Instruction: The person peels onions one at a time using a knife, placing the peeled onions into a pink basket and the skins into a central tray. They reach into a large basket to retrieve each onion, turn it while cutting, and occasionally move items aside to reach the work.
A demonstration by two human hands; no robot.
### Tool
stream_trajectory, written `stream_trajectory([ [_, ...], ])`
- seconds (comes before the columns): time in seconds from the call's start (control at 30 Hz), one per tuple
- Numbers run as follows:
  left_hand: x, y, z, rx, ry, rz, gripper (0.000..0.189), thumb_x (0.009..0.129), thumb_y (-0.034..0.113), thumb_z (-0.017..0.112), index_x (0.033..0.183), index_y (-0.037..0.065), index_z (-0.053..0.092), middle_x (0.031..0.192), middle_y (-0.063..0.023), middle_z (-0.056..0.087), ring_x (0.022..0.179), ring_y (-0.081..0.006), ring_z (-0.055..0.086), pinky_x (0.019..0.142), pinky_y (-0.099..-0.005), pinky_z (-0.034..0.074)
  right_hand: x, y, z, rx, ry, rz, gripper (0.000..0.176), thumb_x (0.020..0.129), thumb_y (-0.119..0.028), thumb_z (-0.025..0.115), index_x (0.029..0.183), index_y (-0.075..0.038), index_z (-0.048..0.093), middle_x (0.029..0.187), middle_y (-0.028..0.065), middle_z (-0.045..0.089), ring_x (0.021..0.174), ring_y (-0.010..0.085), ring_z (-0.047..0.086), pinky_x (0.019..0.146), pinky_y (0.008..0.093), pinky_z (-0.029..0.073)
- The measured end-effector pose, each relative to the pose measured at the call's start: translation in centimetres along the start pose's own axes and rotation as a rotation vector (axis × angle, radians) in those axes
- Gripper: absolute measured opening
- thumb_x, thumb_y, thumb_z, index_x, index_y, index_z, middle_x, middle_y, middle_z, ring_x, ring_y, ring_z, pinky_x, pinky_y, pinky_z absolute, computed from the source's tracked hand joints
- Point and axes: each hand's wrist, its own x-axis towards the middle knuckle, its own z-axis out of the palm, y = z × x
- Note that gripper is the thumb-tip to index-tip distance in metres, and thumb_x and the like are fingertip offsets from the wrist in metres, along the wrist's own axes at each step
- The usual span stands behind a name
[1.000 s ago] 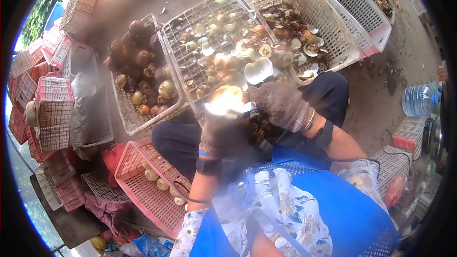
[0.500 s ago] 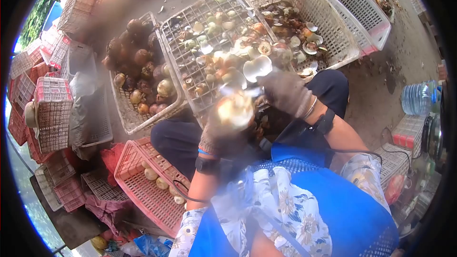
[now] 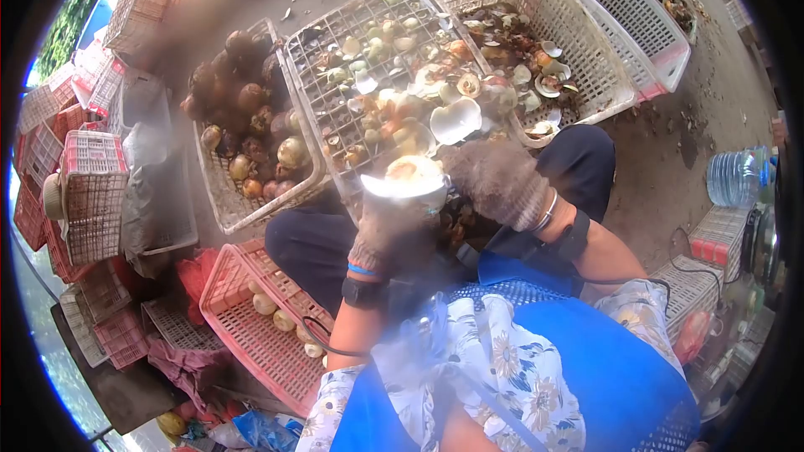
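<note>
Right now, closest to me, my blue mesh apron [image 3: 603,377] is hanging over my white floral sleeves [image 3: 502,360]. Just beyond my left elbow, a pink plastic lattice crate [image 3: 260,351] is lying on the ground, and a few pale round peeled fruits [image 3: 266,304] are resting inside it near one wall.

My left hand [image 3: 381,234], in a brown knitted glove, is reaching up above my lap. Its fingers are clamped around the underside of a pale round fruit with a tan patch [image 3: 408,174]. I am holding that fruit over my knees, just in front of the nearest crate edge. My right hand [image 3: 496,180], gloved the same way, is pressing against the fruit's right side with its fingers curled together. I cannot tell whether they are gripping anything.

Past my hands, a white plastic grid crate [image 3: 331,130] is carrying a heap of pale peelings and shell pieces [image 3: 394,75]. Beside it on the left, a white lattice basket [image 3: 222,201] is holding dark brown round fruits [image 3: 239,92]. On the right, a deeper white mesh basket [image 3: 595,67] is holding brown and white husk scraps [image 3: 519,59].

Farther off, a clear plastic water bottle [image 3: 737,174] is lying on the ground at the right. A stack of red and white crates [image 3: 92,192] is standing at the left.
</note>
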Motion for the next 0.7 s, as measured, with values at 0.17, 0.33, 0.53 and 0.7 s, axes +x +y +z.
stream_trajectory([
  [0.17, -0.5, -1.5, 3.4, -1.134, 0.351, -0.281, 0.094, 0.063, 0.029, 0.088, 0.137, -0.001, 0.039, 0.121, -0.0114, 0.059, 0.108, -0.0220, 0.060, 0.094, -0.0367, 0.052, -1.6, 4.0, 4.1, 0.275, -0.110, 0.665, 0.018, 0.083, -0.016, 0.059, 0.097, -0.005, 0.062, 0.082, 0.0210, 0.065, 0.079, 0.0323, 0.067, 0.069, 0.0417, 0.052],
  [0.33, -0.6, -3.2, 5.9, -1.173, 0.493, -0.275, 0.078, 0.075, 0.012, 0.071, 0.142, -0.001, 0.034, 0.125, -0.0136, 0.055, 0.112, -0.0225, 0.058, 0.093, -0.0347, 0.052, 0.6, -2.2, 0.5, 1.410, 0.117, 0.990, 0.040, 0.081, -0.018, 0.073, 0.118, -0.006, 0.061, 0.083, 0.0070, 0.066, 0.079, 0.0186, 0.063, 0.071, 0.0342, 0.052],
  [0.53, -0.5, -0.5, 2.3, -0.656, 0.339, -0.179, 0.083, 0.075, 0.000, 0.062, 0.149, 0.006, 0.025, 0.132, -0.0144, 0.050, 0.117, -0.0245, 0.054, 0.095, -0.0342, 0.051, 1.2, -1.6, 1.7, 1.658, 0.179, 0.860, 0.043, 0.088, -0.012, 0.067, 0.128, 0.000, 0.054, 0.084, -0.0015, 0.061, 0.066, 0.0094, 0.056, 0.061, 0.0255, 0.050],
  [0.7, 0.6, -0.5, 2.2, -1.158, 0.327, -0.452, 0.084, 0.062, -0.005, 0.080, 0.136, 0.007, 0.041, 0.130, -0.0111, 0.052, 0.114, -0.0226, 0.056, 0.094, -0.0337, 0.051, 0.6, 0.8, 4.7, 1.072, 0.095, 0.487, 0.032, 0.090, -0.010, 0.062, 0.122, -0.005, 0.059, 0.082, 0.0028, 0.059, 0.066, 0.0138, 0.058, 0.057, 0.0268, 0.050],
])
